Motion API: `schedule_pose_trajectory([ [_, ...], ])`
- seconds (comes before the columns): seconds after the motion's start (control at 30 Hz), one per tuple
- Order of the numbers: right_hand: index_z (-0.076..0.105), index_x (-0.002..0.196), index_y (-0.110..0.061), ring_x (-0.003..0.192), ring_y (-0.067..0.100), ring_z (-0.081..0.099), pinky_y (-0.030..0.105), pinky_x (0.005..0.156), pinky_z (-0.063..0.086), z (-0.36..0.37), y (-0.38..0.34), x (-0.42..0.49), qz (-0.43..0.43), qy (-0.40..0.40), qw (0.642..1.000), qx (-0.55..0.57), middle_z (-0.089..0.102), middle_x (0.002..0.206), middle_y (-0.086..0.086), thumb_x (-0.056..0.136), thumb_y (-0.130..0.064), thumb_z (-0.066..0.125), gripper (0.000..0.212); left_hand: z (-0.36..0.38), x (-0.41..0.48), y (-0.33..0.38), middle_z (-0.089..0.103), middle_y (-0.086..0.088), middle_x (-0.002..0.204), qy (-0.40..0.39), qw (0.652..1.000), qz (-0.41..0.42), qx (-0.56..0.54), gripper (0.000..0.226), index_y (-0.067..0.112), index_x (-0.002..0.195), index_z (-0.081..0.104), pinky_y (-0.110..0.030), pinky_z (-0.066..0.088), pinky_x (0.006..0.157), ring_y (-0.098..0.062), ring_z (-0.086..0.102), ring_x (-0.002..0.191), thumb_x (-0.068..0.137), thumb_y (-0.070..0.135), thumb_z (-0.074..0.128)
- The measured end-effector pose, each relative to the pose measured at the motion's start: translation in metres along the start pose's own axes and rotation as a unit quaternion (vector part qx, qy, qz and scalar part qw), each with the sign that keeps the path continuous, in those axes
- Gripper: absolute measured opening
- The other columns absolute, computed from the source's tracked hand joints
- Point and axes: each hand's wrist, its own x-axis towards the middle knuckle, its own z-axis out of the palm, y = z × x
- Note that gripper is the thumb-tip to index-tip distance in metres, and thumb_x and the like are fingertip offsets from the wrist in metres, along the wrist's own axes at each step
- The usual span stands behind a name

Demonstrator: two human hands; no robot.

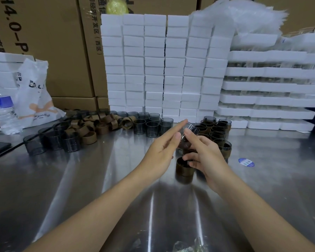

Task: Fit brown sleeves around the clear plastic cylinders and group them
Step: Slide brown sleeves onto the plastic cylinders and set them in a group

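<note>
Overall, steel table [98, 179]: carries unfinished stock at left and finished pieces at right; probably under halfway, judging by the piles.
Bare cylinders [69, 142]: stand in clusters at left and centre back, all unsleeved; the bulk of the work left.
Loose sleeves [91, 128]: heaped among the bare cylinders, plenty unused.
Sleeved group [216, 131]: packed close together right of centre; looks smaller than the bare stock.
Left hand [162, 148]: flat, fingers straight, laid against the held cylinder [189, 131].
Right hand [204, 153]: curled round the held cylinder from the right.
Lone sleeved cylinder [184, 171]: upright just below the right hand, not yet grouped.
Held cylinder: tilted between both hands above the table, brown band low on it; seemingly not fully seated, hard to tell.
</note>
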Motion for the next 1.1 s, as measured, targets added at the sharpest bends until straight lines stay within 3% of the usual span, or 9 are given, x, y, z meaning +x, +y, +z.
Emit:
schedule_pose_trajectory([
  [0.17,0.079,0.104,-0.017,0.065,0.013,0.068,0.027,0.062,0.049,-0.006,-0.001,0.001,0.012,0.010,1.000,0.022,0.077,0.084,0.002,0.074,-0.079,0.082,0.069,-0.002,0.002,-0.007,0.061,0.024,0.149,-0.027,0.999,0.019,0.043,0.053,0.059,0.154,0.046,-0.021,0.054,0.092,-0.009,0.069,0.112,0.111,0.033,0.062],
  [0.37,0.075,0.108,-0.021,0.057,0.017,0.067,0.029,0.059,0.052,-0.005,-0.003,-0.001,0.095,-0.019,0.994,0.056,0.072,0.074,0.005,0.084,-0.080,0.071,0.064,-0.002,0.000,-0.015,0.074,0.010,0.106,0.016,0.997,0.034,0.063,0.060,0.060,0.144,0.054,-0.015,0.048,0.073,-0.006,0.063,0.079,0.091,0.049,0.081],
  [0.43,0.078,0.107,-0.020,0.055,0.017,0.065,0.026,0.053,0.051,-0.003,-0.004,-0.002,0.115,-0.041,0.991,0.050,0.070,0.071,0.004,0.088,-0.079,0.066,0.063,-0.001,0.001,-0.016,0.074,-0.002,0.104,0.035,0.997,0.031,0.061,0.059,0.058,0.138,0.059,-0.032,0.053,0.071,-0.017,0.058,0.075,0.085,0.054,0.083],
  [0.5,0.080,0.106,-0.018,0.055,0.017,0.064,0.025,0.050,0.050,-0.002,-0.005,-0.002,0.130,-0.066,0.989,0.035,0.069,0.071,0.004,0.090,-0.080,0.061,0.067,0.000,0.003,-0.016,0.072,-0.008,0.100,0.054,0.996,0.026,0.062,0.050,0.055,0.132,0.065,-0.044,0.054,0.075,-0.021,0.052,0.072,0.085,0.056,0.082],
  [0.67,0.073,0.100,-0.013,0.050,0.014,0.060,0.023,0.049,0.047,0.005,-0.005,-0.007,0.167,-0.091,0.982,-0.009,0.070,0.069,0.006,0.099,-0.076,0.049,0.068,-0.004,0.006,-0.017,0.077,-0.008,0.094,0.097,0.995,-0.005,0.000,0.035,0.038,0.116,0.080,-0.042,0.054,0.063,-0.025,0.058,0.066,0.105,0.058,0.053],
  [0.77,0.071,0.095,-0.012,0.047,0.014,0.059,0.023,0.047,0.046,0.008,-0.004,-0.009,0.166,-0.087,0.982,-0.015,0.068,0.066,0.006,0.101,-0.074,0.047,0.067,-0.007,0.007,-0.018,0.072,-0.019,0.090,0.089,0.996,-0.018,0.022,0.034,0.039,0.112,0.079,-0.050,0.058,0.066,-0.032,0.060,0.068,0.095,0.064,0.064],
  [0.83,0.072,0.090,-0.012,0.049,0.015,0.060,0.025,0.051,0.046,0.007,-0.004,-0.009,0.164,-0.086,0.982,-0.020,0.068,0.069,0.008,0.101,-0.073,0.049,0.066,-0.006,0.005,-0.019,0.073,-0.003,0.080,0.083,0.994,-0.030,0.065,0.041,0.043,0.112,0.075,-0.052,0.061,0.075,-0.015,0.065,0.071,0.081,0.070,0.077],
  [0.93,0.074,0.091,-0.011,0.054,0.017,0.061,0.027,0.057,0.047,0.006,-0.004,-0.009,0.141,-0.081,0.986,-0.024,0.069,0.072,0.010,0.100,-0.071,0.054,0.064,-0.003,0.003,-0.021,0.079,0.016,0.101,0.071,0.991,-0.043,0.103,0.055,0.044,0.116,0.070,-0.048,0.061,0.091,-0.010,0.075,0.098,0.072,0.074,0.083],
  [1.1,0.078,0.114,-0.021,0.059,0.015,0.066,0.024,0.056,0.047,0.004,-0.004,-0.003,0.050,-0.067,0.994,-0.065,0.074,0.076,0.008,0.103,-0.073,0.048,0.060,-0.007,0.005,-0.011,0.079,0.009,0.095,0.039,0.992,-0.119,-0.025,0.052,0.044,0.121,0.071,-0.025,0.054,0.062,-0.010,0.073,0.072,0.082,0.079,0.067],
])
